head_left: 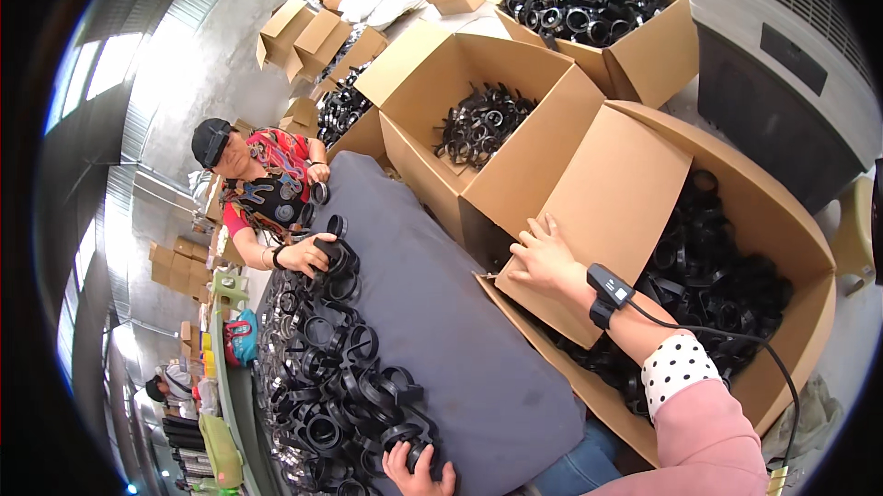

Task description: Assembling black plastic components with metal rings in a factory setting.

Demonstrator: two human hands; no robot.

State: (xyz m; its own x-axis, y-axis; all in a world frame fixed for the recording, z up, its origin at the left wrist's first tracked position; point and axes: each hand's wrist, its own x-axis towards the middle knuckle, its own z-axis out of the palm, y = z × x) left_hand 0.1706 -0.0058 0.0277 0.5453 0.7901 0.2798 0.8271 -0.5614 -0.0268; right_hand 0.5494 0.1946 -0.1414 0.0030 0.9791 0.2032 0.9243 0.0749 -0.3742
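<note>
My right hand (543, 255) lies with its fingers spread on a folded-in cardboard flap (607, 211). That flap belongs to a large open carton (791, 312) on my right, which holds a heap of black ring-shaped parts (708, 266). At the lower edge, my left hand (418, 473) has its fingers closed around a black ring (420, 453) at the near end of a pile. The pile of black rings (340, 376), some with shiny metal parts, runs along the left side of a table covered in grey cloth (441, 312).
Across the table a co-worker's hand (306, 256) rests on the rings. More open cartons with black rings stand beyond: one carton (423, 146) beside the table, another carton (653, 54) behind it. A large grey machine (782, 63) stands at the right. A cable hangs from my right wrist.
</note>
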